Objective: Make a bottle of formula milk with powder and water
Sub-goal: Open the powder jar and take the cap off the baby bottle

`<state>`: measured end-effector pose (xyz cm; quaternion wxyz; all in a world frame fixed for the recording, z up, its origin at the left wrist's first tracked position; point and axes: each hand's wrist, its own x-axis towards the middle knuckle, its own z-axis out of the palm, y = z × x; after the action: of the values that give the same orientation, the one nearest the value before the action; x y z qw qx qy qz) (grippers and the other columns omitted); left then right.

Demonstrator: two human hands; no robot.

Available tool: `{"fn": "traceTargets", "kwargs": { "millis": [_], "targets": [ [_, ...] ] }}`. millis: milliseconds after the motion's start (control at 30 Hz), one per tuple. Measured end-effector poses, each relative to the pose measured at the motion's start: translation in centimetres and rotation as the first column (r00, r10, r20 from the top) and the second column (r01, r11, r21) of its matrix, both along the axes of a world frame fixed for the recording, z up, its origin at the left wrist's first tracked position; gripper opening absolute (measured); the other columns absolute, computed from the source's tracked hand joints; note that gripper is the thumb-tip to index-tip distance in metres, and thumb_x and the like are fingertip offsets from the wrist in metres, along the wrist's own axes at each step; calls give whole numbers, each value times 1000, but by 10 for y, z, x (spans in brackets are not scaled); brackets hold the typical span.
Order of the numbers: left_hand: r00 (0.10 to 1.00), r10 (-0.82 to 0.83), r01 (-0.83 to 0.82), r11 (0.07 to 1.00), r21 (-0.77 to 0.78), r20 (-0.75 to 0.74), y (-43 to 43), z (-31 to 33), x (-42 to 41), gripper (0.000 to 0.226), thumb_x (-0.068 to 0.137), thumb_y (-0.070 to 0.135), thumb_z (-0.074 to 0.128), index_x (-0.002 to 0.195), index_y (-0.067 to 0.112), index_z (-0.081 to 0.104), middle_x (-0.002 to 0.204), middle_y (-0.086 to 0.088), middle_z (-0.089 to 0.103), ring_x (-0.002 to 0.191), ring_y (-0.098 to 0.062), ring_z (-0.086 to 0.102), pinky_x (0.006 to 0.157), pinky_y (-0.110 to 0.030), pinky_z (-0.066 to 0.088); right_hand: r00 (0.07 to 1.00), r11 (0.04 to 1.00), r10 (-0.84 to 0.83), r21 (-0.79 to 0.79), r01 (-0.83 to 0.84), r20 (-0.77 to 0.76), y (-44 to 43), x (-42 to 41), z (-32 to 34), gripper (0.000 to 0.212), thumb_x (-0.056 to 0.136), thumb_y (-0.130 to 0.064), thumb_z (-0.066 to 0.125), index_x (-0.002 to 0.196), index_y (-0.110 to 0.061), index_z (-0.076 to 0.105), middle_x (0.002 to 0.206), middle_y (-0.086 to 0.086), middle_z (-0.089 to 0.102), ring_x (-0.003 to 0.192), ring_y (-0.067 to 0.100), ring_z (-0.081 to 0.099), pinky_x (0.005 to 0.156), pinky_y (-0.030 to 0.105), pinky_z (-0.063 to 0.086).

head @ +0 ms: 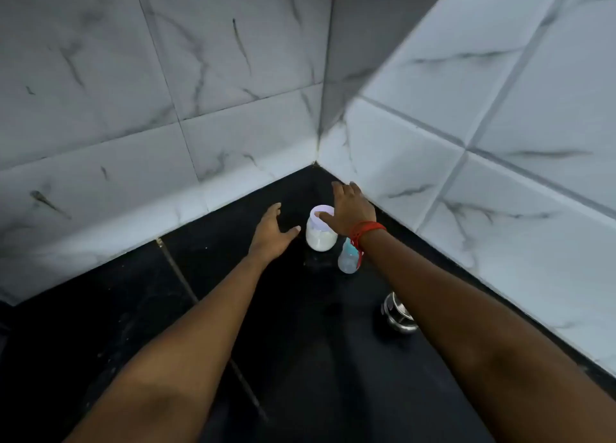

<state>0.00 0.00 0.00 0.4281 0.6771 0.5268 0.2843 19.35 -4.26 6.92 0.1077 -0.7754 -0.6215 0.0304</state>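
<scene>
A clear jar of white powder with a pale lilac lid stands on the black counter near the corner. My right hand hovers spread over its lid, thumb at the lid's rim, holding nothing. My left hand is open just left of the jar, fingers apart, a small gap from it. A small clear baby bottle with a blue teal top stands just right of the jar, partly hidden by my right wrist and its red thread band.
A steel vessel sits on the counter nearer to me, under my right forearm. White marbled tile walls close in the corner behind and to the right. A seam runs across the counter at the left.
</scene>
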Motion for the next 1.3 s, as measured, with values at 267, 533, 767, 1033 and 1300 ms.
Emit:
{"fn": "traceTargets", "kwargs": {
  "millis": [267,533,767,1033,1300],
  "targets": [
    [1000,-19,18,998,-64,-8,17,-37,3,93,85,21,85,160,20,31,155,-6,48,142,-22,48,114,-33,42,997,940,74,-336,-59,31,44,3,-37,84,84,-58,68,150,-18,35,145,15,46,128,37,52,96,48,51],
    [986,-118,121,992,-21,116,-9,-43,1,116,66,30,99,160,25,31,160,2,43,146,-12,41,122,-40,36,963,968,153,-162,-191,-220,29,14,-9,74,74,-44,82,139,-23,51,131,7,56,116,28,58,93,39,50],
    [933,-175,158,984,79,313,-62,-16,-7,116,60,28,102,156,25,37,150,15,53,137,-2,52,111,-28,47,752,891,298,-112,-440,-589,-22,14,56,69,71,-36,88,134,-31,59,124,-11,66,110,9,65,93,27,53],
    [919,-5,-81,976,200,394,-106,17,6,99,59,35,102,143,28,50,138,11,63,128,-7,60,105,-35,55,794,917,274,-102,-386,-542,-39,-4,90,47,82,-51,76,124,-32,65,116,-15,70,107,3,65,99,30,52],
    [966,35,-130,922,365,256,-115,51,27,86,61,37,96,135,25,54,124,14,64,115,1,61,97,-26,54,995,992,97,-85,-97,-9,-46,-41,99,73,77,-93,31,73,-25,58,78,-4,63,76,17,61,74,35,51]
  ]
}}
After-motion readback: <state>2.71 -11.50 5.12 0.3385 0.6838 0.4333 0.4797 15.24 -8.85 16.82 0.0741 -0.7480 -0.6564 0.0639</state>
